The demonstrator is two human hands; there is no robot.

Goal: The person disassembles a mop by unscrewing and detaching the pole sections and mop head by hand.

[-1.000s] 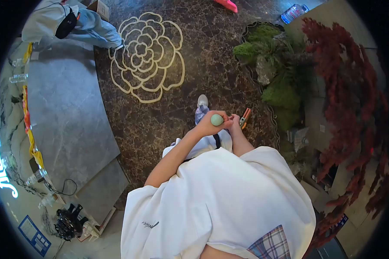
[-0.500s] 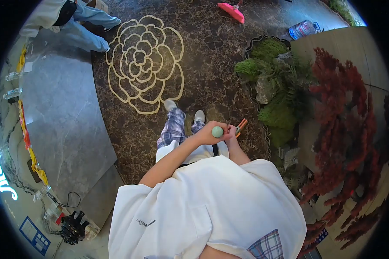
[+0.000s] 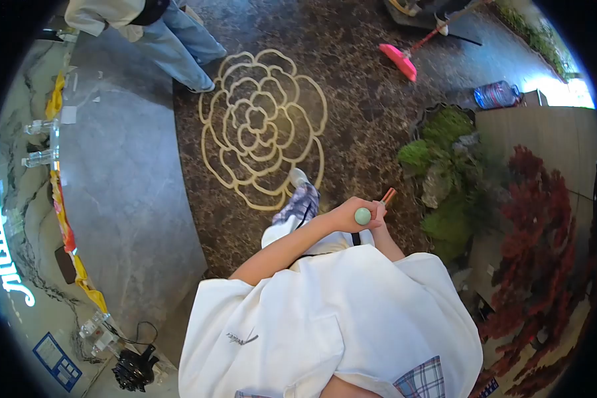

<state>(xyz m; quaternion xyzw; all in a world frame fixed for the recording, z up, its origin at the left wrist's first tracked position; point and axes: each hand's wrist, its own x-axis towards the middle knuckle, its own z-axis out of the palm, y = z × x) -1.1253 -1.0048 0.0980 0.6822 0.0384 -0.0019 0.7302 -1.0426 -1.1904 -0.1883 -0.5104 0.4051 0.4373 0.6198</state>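
Note:
In front of my white shirt my left hand [image 3: 349, 215] is wrapped round a pale green round-ended handle [image 3: 363, 216], whose end points up at me. Just to its right, my right hand [image 3: 381, 221] is closed and close against the left one. An orange-and-metal tool [image 3: 389, 196] sticks out beyond the right hand's fingers, and its lower part is hidden by the hands. Whatever lies below the green end is hidden too.
Left is a grey counter [image 3: 126, 179]; at top left stands a person in jeans [image 3: 172, 46]. A pink broom [image 3: 399, 62], a large bottle [image 3: 497, 95], mossy greenery [image 3: 444, 179] and a red plant [image 3: 537, 245] are ahead and right. The dark floor bears a flower pattern [image 3: 262, 123].
The view has shifted forward along the floor, bringing more of the broom and bottle in. One foot has stepped onto the flower pattern's edge. Both hands keep their hold close together.

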